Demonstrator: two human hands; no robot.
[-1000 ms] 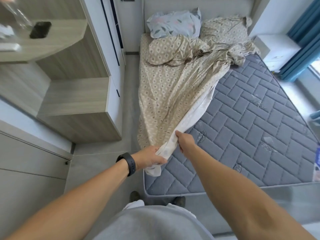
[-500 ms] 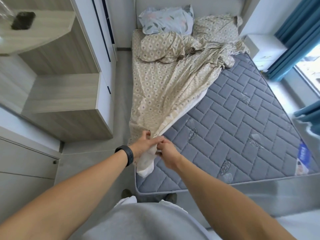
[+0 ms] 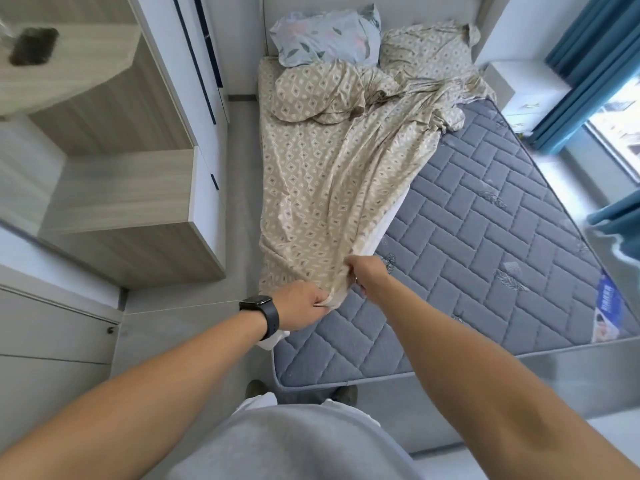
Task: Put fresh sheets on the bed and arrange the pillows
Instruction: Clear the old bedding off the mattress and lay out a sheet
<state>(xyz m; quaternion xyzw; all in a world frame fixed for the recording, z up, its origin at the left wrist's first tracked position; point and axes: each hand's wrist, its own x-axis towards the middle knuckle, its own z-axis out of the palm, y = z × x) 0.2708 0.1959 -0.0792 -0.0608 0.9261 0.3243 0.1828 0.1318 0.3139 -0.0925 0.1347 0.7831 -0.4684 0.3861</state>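
A beige diamond-patterned sheet (image 3: 322,188) lies bunched along the left side of a grey quilted mattress (image 3: 485,244). My left hand (image 3: 301,308), with a dark watch on its wrist, grips the sheet's corner near the mattress's near left corner. My right hand (image 3: 367,275) pinches the sheet's hem just beyond, a little to the right. At the headboard lie a beige patterned pillow (image 3: 318,93), a pale blue leaf-print pillow (image 3: 325,36) behind it, and another beige pillow (image 3: 429,50) at the right.
A wooden shelf unit (image 3: 114,168) and white cabinets stand left of the bed, across a narrow strip of floor (image 3: 242,188). A white nightstand (image 3: 526,88), blue curtains (image 3: 595,64) and a window are at the right. My feet are at the bed's foot.
My hands have drawn apart along the sheet's edge: the left moved down toward the mattress corner, the right shifted right. The sheet's corner now lies lower and flatter.
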